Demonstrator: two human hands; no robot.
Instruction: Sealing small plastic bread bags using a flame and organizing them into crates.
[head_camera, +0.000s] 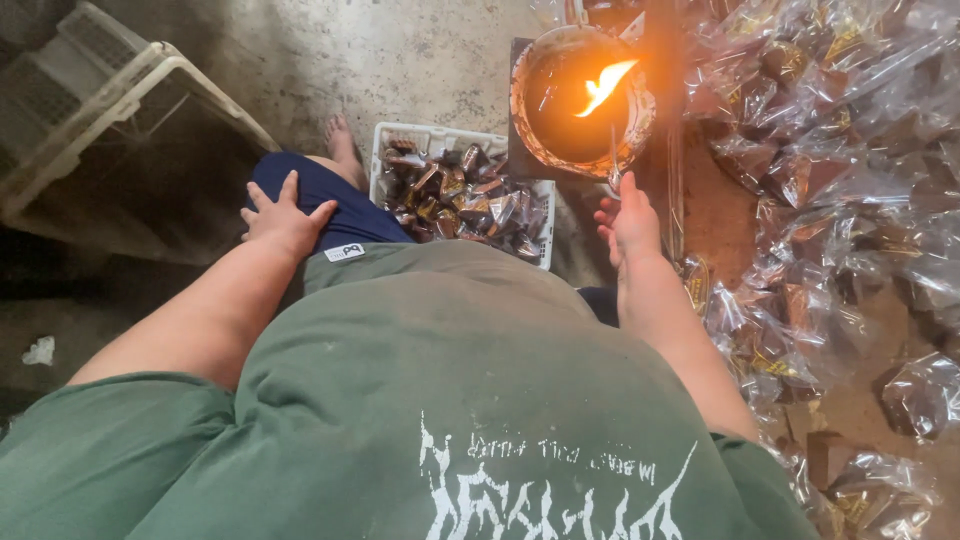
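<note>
reaching right hand (632, 222), fingers loose, just below flame bowl (580, 100) | left hand (285, 220) flat on knee, well apart

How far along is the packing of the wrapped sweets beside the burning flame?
Done: a heap of filled clear plastic bags lies to the right. In hand: the right hand reaches toward the flame in the round metal bowl; the left hand rests on the thigh. Left: loose wrapped sweets fill the white plastic basket.
</note>
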